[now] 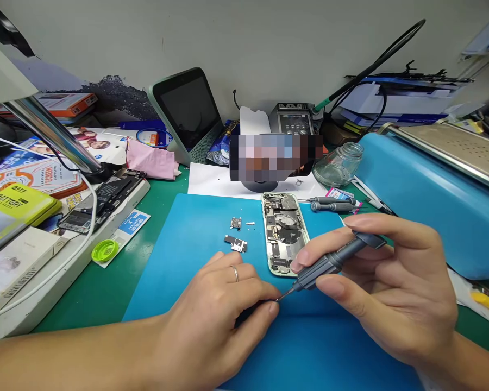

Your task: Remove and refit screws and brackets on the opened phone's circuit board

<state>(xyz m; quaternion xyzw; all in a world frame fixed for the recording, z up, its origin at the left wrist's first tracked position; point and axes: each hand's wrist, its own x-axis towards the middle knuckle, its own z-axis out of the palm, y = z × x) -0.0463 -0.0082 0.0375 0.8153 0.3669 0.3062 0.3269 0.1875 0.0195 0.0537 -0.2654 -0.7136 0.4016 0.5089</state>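
Note:
In my right hand (411, 288) is a grey precision screwdriver (324, 269), tilted down to the left, with the index finger over its cap end. Its thin tip meets the fingertips of my left hand (220, 312), where thumb and index finger are pinched together. Whatever dark, small thing lies between them is mostly hidden. Just beyond the hands, an opened phone (286, 228) lies on the blue mat (167, 271) with its inner parts showing. Left of it rest a small camera-like module (236, 223), a tiny pale strip (250, 223) and a dark bracket-like part (237, 244).
Behind the mat stand a blurred-out screen (269, 157), a glass jar (339, 165) and a tablet-like display (187, 106). More screwdrivers (334, 205) lie at the back right, near a blue machine (424, 201). Boxes, a green cap (105, 251) and a lamp post (57, 133) crowd the left.

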